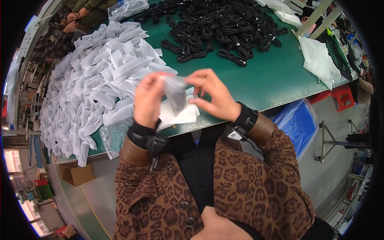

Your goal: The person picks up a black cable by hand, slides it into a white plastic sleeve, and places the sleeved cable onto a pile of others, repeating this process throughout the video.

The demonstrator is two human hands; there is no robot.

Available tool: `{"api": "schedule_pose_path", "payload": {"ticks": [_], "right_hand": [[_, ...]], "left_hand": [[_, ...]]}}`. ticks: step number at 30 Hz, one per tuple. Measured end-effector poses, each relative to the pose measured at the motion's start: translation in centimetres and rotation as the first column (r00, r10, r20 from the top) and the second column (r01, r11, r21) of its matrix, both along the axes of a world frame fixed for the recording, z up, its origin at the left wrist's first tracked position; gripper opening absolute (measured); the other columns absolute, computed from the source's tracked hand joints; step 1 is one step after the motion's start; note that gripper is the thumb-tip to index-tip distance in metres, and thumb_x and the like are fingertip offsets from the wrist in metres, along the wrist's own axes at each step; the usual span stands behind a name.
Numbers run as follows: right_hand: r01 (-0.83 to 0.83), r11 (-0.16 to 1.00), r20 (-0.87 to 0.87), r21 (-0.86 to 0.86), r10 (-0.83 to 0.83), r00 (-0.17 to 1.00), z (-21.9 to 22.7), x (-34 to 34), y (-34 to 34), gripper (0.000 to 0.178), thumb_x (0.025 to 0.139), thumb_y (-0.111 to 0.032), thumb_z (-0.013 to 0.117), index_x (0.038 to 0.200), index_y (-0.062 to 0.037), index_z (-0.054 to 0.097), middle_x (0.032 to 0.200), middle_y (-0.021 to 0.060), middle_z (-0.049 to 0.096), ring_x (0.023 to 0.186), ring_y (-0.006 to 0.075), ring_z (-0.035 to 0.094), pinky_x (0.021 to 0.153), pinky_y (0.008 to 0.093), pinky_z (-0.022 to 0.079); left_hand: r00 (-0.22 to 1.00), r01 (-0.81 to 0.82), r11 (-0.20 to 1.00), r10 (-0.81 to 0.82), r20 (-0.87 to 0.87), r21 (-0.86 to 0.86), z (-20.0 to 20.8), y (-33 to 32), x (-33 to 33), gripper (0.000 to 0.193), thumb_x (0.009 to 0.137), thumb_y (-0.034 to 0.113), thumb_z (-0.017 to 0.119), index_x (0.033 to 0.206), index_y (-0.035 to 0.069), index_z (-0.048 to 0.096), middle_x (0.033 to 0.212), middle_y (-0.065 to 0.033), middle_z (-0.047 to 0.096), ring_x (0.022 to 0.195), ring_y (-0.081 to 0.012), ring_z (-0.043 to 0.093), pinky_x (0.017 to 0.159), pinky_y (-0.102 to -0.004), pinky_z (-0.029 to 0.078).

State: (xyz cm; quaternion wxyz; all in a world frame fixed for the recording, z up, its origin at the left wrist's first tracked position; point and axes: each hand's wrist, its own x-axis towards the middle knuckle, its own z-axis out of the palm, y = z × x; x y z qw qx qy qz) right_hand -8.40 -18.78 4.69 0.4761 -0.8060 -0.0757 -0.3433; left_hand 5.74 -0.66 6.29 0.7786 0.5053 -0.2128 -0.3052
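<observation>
My left hand (pixel 149 98) is closed on the upper part of a small frosted plastic bag (pixel 176 94), raised above the table's front edge. Something grey and dark shows through the bag, too blurred to name. At the bag's upper right corner, an index fingertip of my right hand (pixel 216 96) touches it. That hand's thumb and fingers are apart. Below both hands lies a flat white stack of sheets or bags (pixel 182 116). A big heap of filled frosted bags (pixel 108 66) spreads to the left.
Coiled black cables (pixel 224 28) are piled at the back of the green table (pixel 276 80). Striped teal packets (pixel 114 138) lie at the front left edge. A blue plastic-lined container (pixel 298 124) stands at the right, a cardboard box (pixel 78 174) below left. Another person's hands (pixel 76 18) show far left.
</observation>
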Motion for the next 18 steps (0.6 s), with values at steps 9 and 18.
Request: {"api": "schedule_pose_path", "payload": {"ticks": [9, 18], "right_hand": [[0.383, 0.494, -0.067, -0.781, -0.676, 0.734, -5.4, -0.1, -13.0, 0.03, 0.08, -0.012, 0.072, 0.108, -0.0048, 0.064, 0.108, 0.0139, 0.06, 0.092, 0.0346, 0.06, 0.076, 0.0418, 0.052], [0.363, 0.696, -0.235, -0.62, -0.606, 0.76, -7.0, -1.6, -10.3, 0.019, 0.084, -0.008, 0.064, 0.1, 0.0004, 0.061, 0.094, 0.0153, 0.061, 0.081, 0.034, 0.061, 0.068, 0.0433, 0.051]], "left_hand": [[0.463, -0.575, 0.81, 0.201, 0.863, 0.119, -0.5, 3.0, 1.8, 0.026, 0.086, 0.006, 0.069, 0.11, 0.002, 0.062, 0.112, -0.0105, 0.061, 0.097, -0.0215, 0.061, 0.086, -0.0348, 0.049], [0.318, -0.236, 0.857, -0.378, 0.87, 0.459, -6.3, 0.3, -5.5, 0.014, 0.08, 0.003, 0.071, 0.09, 0.003, 0.062, 0.091, -0.0118, 0.056, 0.087, -0.0306, 0.059, 0.075, -0.0369, 0.05]]}}
